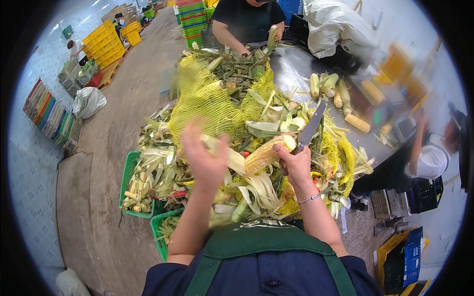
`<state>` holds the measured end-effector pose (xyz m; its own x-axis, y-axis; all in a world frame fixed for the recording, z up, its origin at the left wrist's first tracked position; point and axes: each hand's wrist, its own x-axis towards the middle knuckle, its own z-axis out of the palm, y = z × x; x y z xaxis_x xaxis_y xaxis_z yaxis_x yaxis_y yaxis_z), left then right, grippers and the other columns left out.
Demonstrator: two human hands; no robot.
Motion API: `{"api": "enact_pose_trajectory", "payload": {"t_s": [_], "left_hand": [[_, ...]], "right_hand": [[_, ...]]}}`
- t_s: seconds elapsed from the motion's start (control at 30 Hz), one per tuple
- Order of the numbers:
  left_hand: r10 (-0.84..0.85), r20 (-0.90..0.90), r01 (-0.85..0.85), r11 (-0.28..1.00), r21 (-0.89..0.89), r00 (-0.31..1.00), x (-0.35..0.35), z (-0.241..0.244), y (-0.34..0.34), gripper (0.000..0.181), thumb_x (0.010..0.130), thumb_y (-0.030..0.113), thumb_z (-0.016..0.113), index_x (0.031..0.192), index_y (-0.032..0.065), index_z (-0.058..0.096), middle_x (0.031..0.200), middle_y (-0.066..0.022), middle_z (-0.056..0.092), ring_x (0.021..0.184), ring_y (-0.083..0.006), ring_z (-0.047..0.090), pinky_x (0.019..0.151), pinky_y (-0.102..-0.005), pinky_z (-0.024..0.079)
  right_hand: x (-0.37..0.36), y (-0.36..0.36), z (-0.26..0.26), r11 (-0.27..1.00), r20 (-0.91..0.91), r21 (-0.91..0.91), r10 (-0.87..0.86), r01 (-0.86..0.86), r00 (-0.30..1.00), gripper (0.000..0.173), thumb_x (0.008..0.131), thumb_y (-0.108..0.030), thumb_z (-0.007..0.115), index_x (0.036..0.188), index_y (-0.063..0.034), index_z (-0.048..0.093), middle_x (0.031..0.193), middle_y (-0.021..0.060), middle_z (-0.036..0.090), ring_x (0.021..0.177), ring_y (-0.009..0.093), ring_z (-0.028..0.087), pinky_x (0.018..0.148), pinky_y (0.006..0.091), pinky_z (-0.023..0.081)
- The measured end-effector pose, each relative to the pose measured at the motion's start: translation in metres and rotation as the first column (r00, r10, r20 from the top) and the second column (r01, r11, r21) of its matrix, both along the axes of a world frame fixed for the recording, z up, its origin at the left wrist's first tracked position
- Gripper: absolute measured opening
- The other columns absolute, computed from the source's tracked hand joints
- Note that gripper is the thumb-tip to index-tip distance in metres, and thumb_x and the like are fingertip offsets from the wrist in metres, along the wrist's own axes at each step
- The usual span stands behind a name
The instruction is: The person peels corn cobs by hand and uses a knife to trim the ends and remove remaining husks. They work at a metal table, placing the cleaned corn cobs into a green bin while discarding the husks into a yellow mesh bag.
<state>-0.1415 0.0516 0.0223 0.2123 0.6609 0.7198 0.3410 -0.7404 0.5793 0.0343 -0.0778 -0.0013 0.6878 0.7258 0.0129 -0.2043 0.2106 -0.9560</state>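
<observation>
My right hand [296,162] grips a knife [313,124], its blade pointing up and away. With the thumb, the same hand pins a partly husked ear of corn [264,155] whose bare yellow kernels show. A pale husk strip [234,159] still hangs from the far left end of that ear. Close beside the strip is my left hand [205,155], blurred with its fingers spread; whether it grips the husk is unclear. Beneath both hands lies a heap of loose husks [266,192] and yellow mesh sacking [207,100].
Green crates [127,177] of corn pieces stand at the left. Husked ears [357,123] lie on the metal table [292,74] at the right. A co-worker [248,18] handles corn across the heap, and another person [431,155] is at the right. Stacked yellow crates [103,44] stand far left.
</observation>
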Motion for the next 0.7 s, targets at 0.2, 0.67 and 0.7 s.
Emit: {"api": "enact_pose_trajectory", "payload": {"t_s": [0.2,0.67,0.7], "left_hand": [[-0.521,0.047,0.464,0.712,-0.526,0.852,0.045,-0.022,-0.040,0.062,0.068,0.015,0.086,0.124,0.0009,0.061,0.119,-0.0134,0.062,0.112,-0.0251,0.058,0.098,-0.0359,0.044],[-0.343,0.772,0.845,0.226,-0.485,0.535,0.050,-0.051,-0.040,0.039,0.087,0.008,0.070,0.124,-0.0002,0.061,0.121,-0.0109,0.062,0.110,-0.0158,0.058,0.095,-0.0298,0.048],[-0.324,0.787,0.851,0.191,-0.489,0.525,0.050,-0.048,-0.041,0.033,0.090,0.010,0.067,0.121,-0.0004,0.062,0.118,-0.0119,0.063,0.109,-0.0168,0.059,0.095,-0.0306,0.048]], "right_hand": [[-0.016,0.010,0.006,0.999,-0.022,0.045,-0.011,0.012,1.000,0.032,0.082,-0.023,0.079,0.103,-0.0041,0.063,0.071,-0.0010,0.062,0.048,0.005,0.049,0.044,0.0223,0.038],[-0.014,0.002,-0.016,0.994,-0.191,0.025,0.105,-0.102,0.976,0.026,0.090,-0.032,0.068,0.097,-0.0076,0.060,0.062,-0.0023,0.053,0.047,0.007,0.046,0.044,0.0225,0.035],[-0.016,0.000,-0.016,0.995,-0.201,0.016,0.099,-0.098,0.974,0.027,0.090,-0.031,0.069,0.099,-0.0072,0.061,0.064,-0.0023,0.054,0.047,0.007,0.047,0.045,0.0223,0.036]]}}
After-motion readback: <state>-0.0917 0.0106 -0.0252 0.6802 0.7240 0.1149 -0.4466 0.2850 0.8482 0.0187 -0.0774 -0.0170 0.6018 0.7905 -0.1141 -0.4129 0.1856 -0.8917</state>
